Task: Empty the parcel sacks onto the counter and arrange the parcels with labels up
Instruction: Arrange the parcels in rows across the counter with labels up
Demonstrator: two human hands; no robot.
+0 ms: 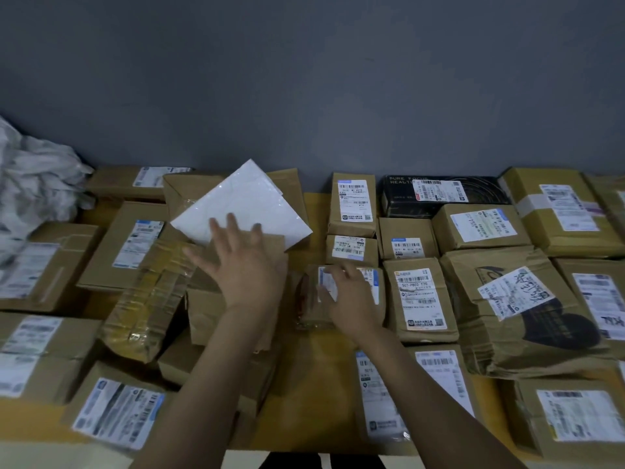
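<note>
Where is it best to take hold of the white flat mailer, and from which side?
Pinch the white mailer at its right corner, coming from the right. It is thin, lies on brown parcels, turned like a diamond, and that corner seems to stick out free.

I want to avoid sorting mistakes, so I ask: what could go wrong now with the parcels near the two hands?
The white mailer shows no label and lies askew on brown parcels; the open left hand at its edge could push it away instead of turning it. The tape-wrapped parcel leans on its neighbours and might slide. The right hand grips the small parcel over its label, which may crease.
</note>
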